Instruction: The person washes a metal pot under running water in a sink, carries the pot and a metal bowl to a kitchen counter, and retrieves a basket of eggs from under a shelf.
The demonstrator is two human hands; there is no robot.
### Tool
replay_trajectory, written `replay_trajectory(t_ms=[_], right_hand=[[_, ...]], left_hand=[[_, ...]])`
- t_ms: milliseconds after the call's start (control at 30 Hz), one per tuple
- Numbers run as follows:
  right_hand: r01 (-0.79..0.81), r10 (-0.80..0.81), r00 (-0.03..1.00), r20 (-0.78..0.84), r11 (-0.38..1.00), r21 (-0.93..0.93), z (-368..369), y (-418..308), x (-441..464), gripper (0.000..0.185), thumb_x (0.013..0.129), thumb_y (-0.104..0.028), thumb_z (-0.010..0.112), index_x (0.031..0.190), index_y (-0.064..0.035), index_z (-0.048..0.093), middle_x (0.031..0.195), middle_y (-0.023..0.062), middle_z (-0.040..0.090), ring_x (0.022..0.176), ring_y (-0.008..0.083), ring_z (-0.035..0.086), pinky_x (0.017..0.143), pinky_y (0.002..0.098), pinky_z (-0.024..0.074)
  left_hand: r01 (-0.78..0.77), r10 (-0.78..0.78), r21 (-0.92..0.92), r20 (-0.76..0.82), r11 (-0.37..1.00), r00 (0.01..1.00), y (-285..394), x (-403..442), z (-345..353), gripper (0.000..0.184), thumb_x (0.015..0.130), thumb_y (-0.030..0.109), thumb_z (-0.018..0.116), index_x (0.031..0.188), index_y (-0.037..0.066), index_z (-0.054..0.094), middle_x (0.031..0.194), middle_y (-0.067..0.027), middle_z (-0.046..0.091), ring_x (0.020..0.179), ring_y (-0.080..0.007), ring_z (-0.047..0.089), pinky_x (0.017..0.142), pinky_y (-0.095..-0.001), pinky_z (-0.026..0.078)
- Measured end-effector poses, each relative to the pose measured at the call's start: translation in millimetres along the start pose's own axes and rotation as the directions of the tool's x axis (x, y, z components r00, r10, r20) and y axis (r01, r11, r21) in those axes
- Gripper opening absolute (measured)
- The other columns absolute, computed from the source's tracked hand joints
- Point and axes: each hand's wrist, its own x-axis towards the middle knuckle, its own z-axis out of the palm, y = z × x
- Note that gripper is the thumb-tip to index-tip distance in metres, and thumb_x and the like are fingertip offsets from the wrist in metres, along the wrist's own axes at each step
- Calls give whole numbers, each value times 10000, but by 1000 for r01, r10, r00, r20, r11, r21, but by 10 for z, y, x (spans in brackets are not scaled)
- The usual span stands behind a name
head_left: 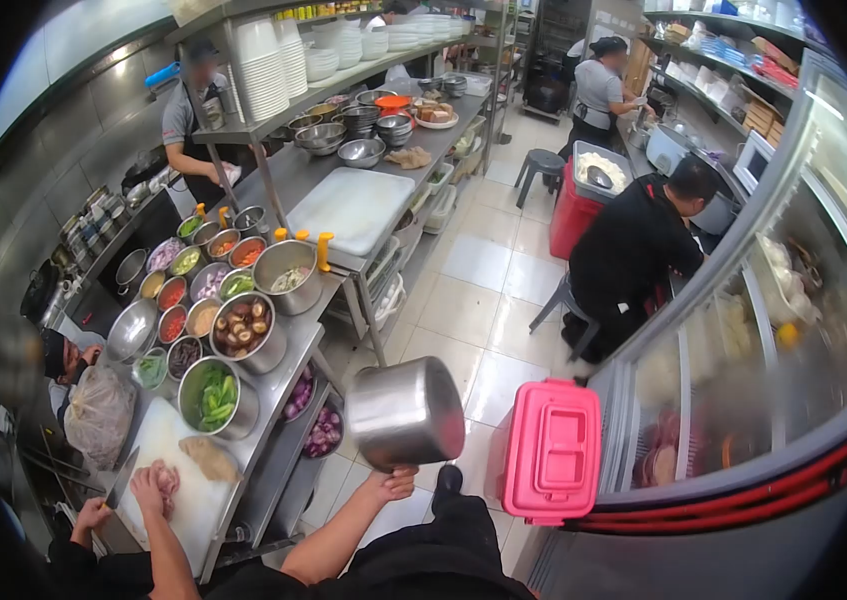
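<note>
My left hand grips the lower edge of a large stainless steel pot, its fingers closed against it. The pot is tipped on its side in the air above the floor. What is inside it cannot be seen. My right hand does not show. To the right of the pot stands a pink lidded plastic bin. At my left, a co-worker's hands are over a white cutting board, one holding a knife, the other on pieces of raw meat.
Steel containers of chopped vegetables and mushrooms crowd the left counter, above bowls of red onions. A person in black sits at the right, by a glass-door fridge. A red cooler and stools stand along the tiled aisle.
</note>
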Motion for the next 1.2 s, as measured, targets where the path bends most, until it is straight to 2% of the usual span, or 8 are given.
replay_trajectory(t_ms=[233, 267, 300, 367, 633, 800, 900, 1200], right_hand=[[438, -423, 896, -133, 891, 116, 268, -2767, -535, 172, 747, -156, 586, 759, 16, 598, 690, 126, 594, 609, 226, 576, 544, 368, 467], [252, -262, 965, 20, 943, 215, 514, -2585, 635, 168, 787, -185, 587, 736, -28, 564, 620, 71, 555, 504, 197, 533, 440, 353, 442], [647, -635, 707, -311, 759, -76, 804, -2864, 1009, 279, 803, -236, 566, 611, -36, 545, 543, 66, 522, 502, 183, 511, 463, 340, 420], [640, -639, 767, -56, 768, -18, 1200, -3736, 1871, 311, 796, -234, 553, 632, 29, 581, 539, 146, 542, 521, 204, 515, 492, 390, 394], [797, -812, 520, 265, 573, 192, 2554, -7728, 694, 202, 832, -203, 588, 898, -13, 607, 773, 68, 620, 619, 125, 568, 528, 268, 462], [805, -781, 476, 404, 572, 157, 3073, -8253, 313, 216, 821, -181, 595, 930, 5, 616, 795, 79, 625, 654, 149, 585, 547, 274, 471], [634, -584, 654, 480, 770, 72, 3112, -8174, 505, 238, 848, -182, 570, 1032, -31, 568, 911, 83, 620, 755, 202, 603, 600, 336, 514], [499, -472, 846, 248, 865, -57, 2805, -8473, 1361, 198, 777, -189, 640, 901, -41, 595, 799, 59, 602, 650, 160, 566, 533, 296, 484]], left_hand=[[152, 33, 259, -595, 954, 803, 514, 892, 583, 337, 863, 156, 335, 527, 141, 356, 331, 29, 212, 234, -100, 186, 233, -253, 165], [186, 31, 330, -555, 925, 831, 587, 920, 679, 358, 868, 170, 346, 511, 140, 343, 351, 14, 246, 246, -92, 206, 241, -255, 176], [173, 45, 328, -563, 929, 825, 672, 992, 792, 358, 868, 170, 346, 511, 140, 343, 351, 14, 246, 246, -92, 206, 241, -255, 176], [161, 156, 391, -664, 906, 731, 815, 1131, 985, 347, 857, 163, 410, 520, 136, 333, 389, 10, 291, 261, -86, 235, 248, -250, 187], [-200, 560, 575, -561, 794, 610, 1712, 1526, 1477, 90, 749, 38, 547, 729, -35, 499, 462, -77, 444, 262, -166, 407, 223, -293, 292], [-333, 745, 676, -517, 657, 421, 2667, 1818, 1816, 142, 738, 45, 513, 823, -57, 459, 488, -114, 474, 292, -209, 470, 238, -307, 348], [-364, 819, 734, -514, 573, 254, 3292, 1926, 1952, 147, 733, 54, 519, 820, -49, 462, 538, -134, 479, 289, -228, 462, 238, -329, 358], [-396, 782, 833, -524, 387, -337, 4733, 1662, 2045, 124, 725, 55, 502, 797, -42, 476, 503, -106, 476, 326, -207, 484, 268, -312, 373]])
